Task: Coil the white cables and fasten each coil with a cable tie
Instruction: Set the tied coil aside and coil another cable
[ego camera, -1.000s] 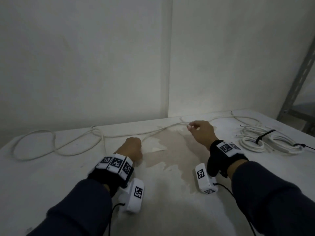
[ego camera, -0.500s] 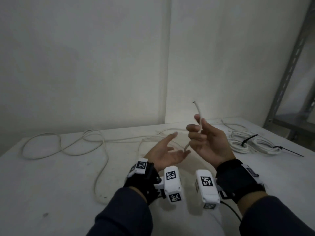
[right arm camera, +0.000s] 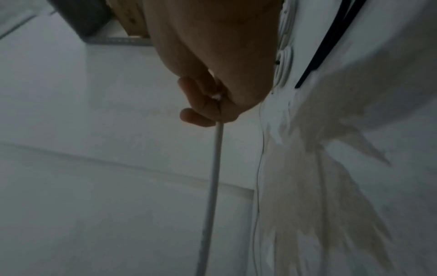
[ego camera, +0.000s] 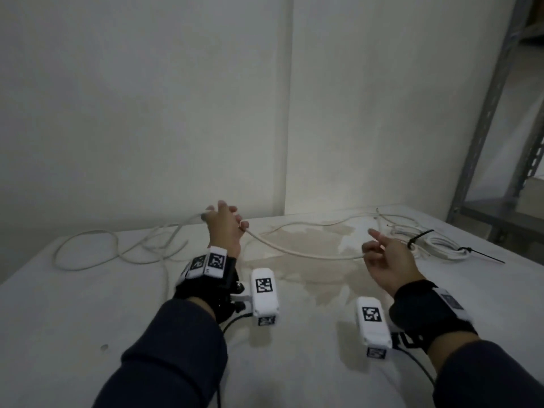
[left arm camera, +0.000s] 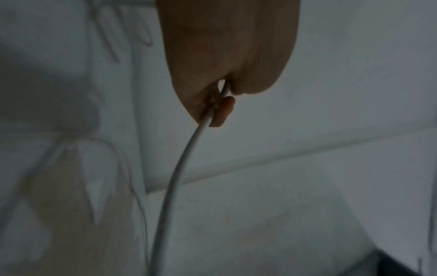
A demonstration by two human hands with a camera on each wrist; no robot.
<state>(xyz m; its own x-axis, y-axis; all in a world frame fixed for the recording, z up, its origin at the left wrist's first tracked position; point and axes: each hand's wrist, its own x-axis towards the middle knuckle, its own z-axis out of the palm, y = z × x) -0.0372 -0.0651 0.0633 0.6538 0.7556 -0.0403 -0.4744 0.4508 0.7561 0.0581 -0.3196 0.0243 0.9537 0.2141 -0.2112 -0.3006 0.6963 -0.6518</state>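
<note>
White sheathing runs between the two grips: the right hand [ego camera: 388, 260] pinches the loose cable [ego camera: 303, 253] close to its end, thumb against curled fingers [right arm camera: 196, 104] with the forefinger pointing free, while the left hand [ego camera: 225, 231] has it caught between thumb and fingertips [left arm camera: 222, 112], the other fingers spread. Between the hands the span sags in a shallow arc, its long axis lying left to right above the stained patch of the table [ego camera: 88, 304]. Beyond the left hand the rest trails away to the far left, where it lies in slack loops [ego camera: 88, 248] on the tabletop, so the unwound length sits on the left hand's side (that hand is the nearer one to feed it in, by my reckoning). At the far right rests a finished coil [ego camera: 435, 245], bound with a black cable tie [ego camera: 419, 237]; a second black tie [ego camera: 482, 256] juts from its right end. No readable writing shows anywhere; the wrist units [ego camera: 265, 293] carry only black-and-white square marker patterns.
</note>
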